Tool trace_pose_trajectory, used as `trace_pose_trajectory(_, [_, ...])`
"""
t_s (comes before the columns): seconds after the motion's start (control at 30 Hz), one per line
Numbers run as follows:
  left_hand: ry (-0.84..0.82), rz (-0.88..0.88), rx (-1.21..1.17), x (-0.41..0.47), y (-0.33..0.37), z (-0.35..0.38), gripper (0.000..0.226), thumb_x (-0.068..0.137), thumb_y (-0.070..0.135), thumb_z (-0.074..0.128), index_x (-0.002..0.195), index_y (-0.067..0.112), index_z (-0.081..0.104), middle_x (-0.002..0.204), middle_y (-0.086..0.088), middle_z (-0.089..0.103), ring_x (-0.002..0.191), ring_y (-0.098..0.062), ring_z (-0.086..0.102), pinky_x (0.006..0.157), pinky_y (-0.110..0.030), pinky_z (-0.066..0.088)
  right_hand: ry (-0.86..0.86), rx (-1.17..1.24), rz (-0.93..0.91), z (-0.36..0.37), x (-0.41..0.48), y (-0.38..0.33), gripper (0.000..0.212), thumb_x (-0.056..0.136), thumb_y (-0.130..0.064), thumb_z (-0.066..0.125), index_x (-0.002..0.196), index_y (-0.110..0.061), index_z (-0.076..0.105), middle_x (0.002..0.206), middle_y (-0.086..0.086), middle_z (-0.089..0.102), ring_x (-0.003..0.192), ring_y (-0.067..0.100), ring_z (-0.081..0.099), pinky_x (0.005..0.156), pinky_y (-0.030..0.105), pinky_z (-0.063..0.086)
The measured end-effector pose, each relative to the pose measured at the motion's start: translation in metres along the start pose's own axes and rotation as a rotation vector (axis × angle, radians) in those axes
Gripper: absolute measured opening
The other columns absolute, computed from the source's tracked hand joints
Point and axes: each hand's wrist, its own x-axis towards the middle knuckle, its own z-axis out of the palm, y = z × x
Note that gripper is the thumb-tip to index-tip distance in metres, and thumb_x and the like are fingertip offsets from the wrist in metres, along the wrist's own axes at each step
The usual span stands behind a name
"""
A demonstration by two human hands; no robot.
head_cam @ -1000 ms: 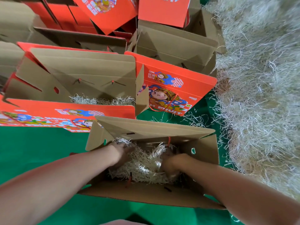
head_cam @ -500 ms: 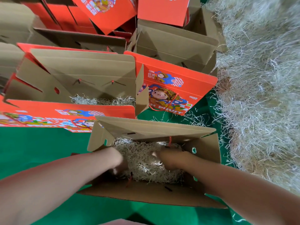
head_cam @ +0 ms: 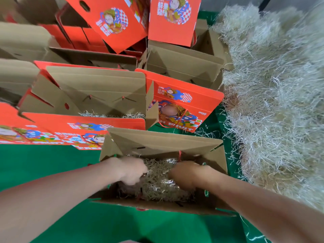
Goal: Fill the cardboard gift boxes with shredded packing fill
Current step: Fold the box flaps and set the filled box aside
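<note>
Starting on the left, the person's left hand (head_cam: 130, 170) has slid a bit toward the near left corner of the open box (head_cam: 163, 144) since a second ago, and it's curled knuckles-up with the fingers buried in the shredded fill (head_cam: 157, 179), so whether it's actually pinching a clump is anyone's guess. The fill sits inside that box, right between the two hands, and it looks flatter and more spread than it did a moment back, when it was a puffier heap. Reads like the person is tamping and evening it out, so this box is probably close to done. The right hand (head_cam: 186, 174) has come in toward the middle too, fingers bent down into the strands, and again the grip can't be made out. Counts: two hands, one box being worked, one box just behind it (head_cam: 98, 92) with a thin layer of fill showing, and at least five more orange-printed boxes stacked further back, hard to count exactly. Far right, one big loose pile of fill (head_cam: 273, 102) lies on the green table cover (head_cam: 43, 162).
</note>
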Motion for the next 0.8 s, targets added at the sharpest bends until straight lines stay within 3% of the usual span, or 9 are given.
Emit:
trace_pose_trajectory(0.13, [0.495, -0.013, -0.123, -0.039, -0.002, -0.026, 0.025, 0.094, 0.033, 0.047, 0.077, 0.016, 0.055, 0.093, -0.001, 0.058, 0.085, -0.020, 0.056, 0.075, -0.033, 0.048, 0.308, 0.130, 0.027, -0.015, -0.030, -0.003, 0.036, 0.092, -0.008, 0.046, 0.127, -0.016, 0.051, 0.121, 0.009, 0.052, 0.114, 0.028, 0.051, 0.097, 0.040, 0.043])
trace_pose_trajectory(0.23, [0.749, 0.032, -0.236, -0.071, -0.007, -0.019, 0.013, 0.090, 0.033, 0.054, 0.082, 0.024, 0.057, 0.094, 0.012, 0.053, 0.087, -0.009, 0.052, 0.079, -0.028, 0.044, 0.489, 0.182, 0.054, -0.016, -0.057, -0.003, 0.037, 0.096, -0.022, 0.045, 0.133, -0.025, 0.044, 0.136, 0.001, 0.043, 0.122, 0.023, 0.047, 0.105, 0.038, 0.037])
trace_pose_trajectory(0.3, [0.940, 0.052, -0.294, -0.087, -0.014, -0.008, 0.001, 0.087, 0.025, 0.061, 0.087, 0.023, 0.061, 0.096, 0.012, 0.054, 0.091, -0.010, 0.054, 0.082, -0.028, 0.044, 0.606, 0.214, 0.086, -0.015, -0.071, -0.003, 0.037, 0.096, -0.026, 0.045, 0.133, -0.028, 0.045, 0.141, -0.006, 0.040, 0.125, 0.018, 0.045, 0.107, 0.034, 0.034])
trace_pose_trajectory(0.43, [1.298, -0.083, -0.426, -0.104, -0.033, 0.016, 0.028, 0.069, -0.001, 0.075, 0.094, 0.009, 0.066, 0.099, -0.004, 0.057, 0.092, -0.024, 0.056, 0.084, -0.027, 0.042, 0.804, 0.319, 0.208, -0.013, -0.094, 0.002, 0.028, 0.093, -0.025, 0.050, 0.120, -0.028, 0.055, 0.124, -0.009, 0.054, 0.110, 0.012, 0.054, 0.096, 0.029, 0.043])
trace_pose_trajectory(0.53, [1.135, -0.278, -0.676, -0.101, -0.046, 0.027, 0.040, 0.080, 0.015, 0.069, 0.117, 0.009, 0.054, 0.113, -0.007, 0.052, 0.110, -0.028, 0.050, 0.087, -0.031, 0.038, 0.843, 0.414, 0.309, -0.012, -0.106, 0.003, 0.031, 0.092, -0.028, 0.054, 0.122, -0.028, 0.053, 0.120, -0.010, 0.055, 0.078, -0.002, 0.052, 0.090, 0.023, 0.044])
trace_pose_trajectory(0.6, [0.918, -0.291, -0.820, -0.096, -0.046, 0.028, 0.022, 0.090, 0.028, 0.057, 0.104, 0.010, 0.053, 0.100, -0.003, 0.058, 0.100, -0.025, 0.056, 0.071, -0.025, 0.035, 0.827, 0.491, 0.332, -0.010, -0.110, 0.001, 0.035, 0.090, -0.032, 0.057, 0.125, -0.028, 0.050, 0.111, -0.016, 0.055, 0.063, -0.013, 0.038, 0.085, 0.019, 0.041])
trace_pose_trajectory(0.63, [0.872, -0.265, -0.788, -0.092, -0.045, 0.029, 0.019, 0.093, 0.029, 0.051, 0.089, 0.011, 0.052, 0.088, -0.001, 0.058, 0.088, -0.023, 0.058, 0.063, -0.023, 0.032, 0.814, 0.515, 0.344, -0.010, -0.111, -0.001, 0.037, 0.090, -0.033, 0.058, 0.125, -0.028, 0.048, 0.108, -0.017, 0.054, 0.064, -0.014, 0.037, 0.085, 0.019, 0.041])
trace_pose_trajectory(0.7, [0.894, -0.237, -0.746, -0.088, -0.044, 0.029, 0.031, 0.096, 0.029, 0.045, 0.069, 0.014, 0.044, 0.068, 0.001, 0.049, 0.063, -0.013, 0.049, 0.051, -0.020, 0.028, 0.847, 0.563, 0.380, -0.011, -0.111, -0.005, 0.038, 0.088, -0.030, 0.059, 0.122, -0.028, 0.043, 0.114, -0.010, 0.056, 0.076, -0.004, 0.051, 0.088, 0.023, 0.045])
trace_pose_trajectory(0.8, [0.924, -0.169, -0.735, -0.090, -0.041, 0.029, 0.042, 0.096, 0.042, 0.038, 0.061, 0.019, 0.040, 0.057, 0.005, 0.043, 0.053, -0.009, 0.042, 0.048, -0.020, 0.027, 0.894, 0.703, 0.432, -0.021, -0.107, -0.011, 0.055, 0.088, -0.022, 0.060, 0.132, -0.027, 0.028, 0.103, 0.000, 0.065, 0.083, 0.013, 0.061, 0.078, 0.031, 0.051])
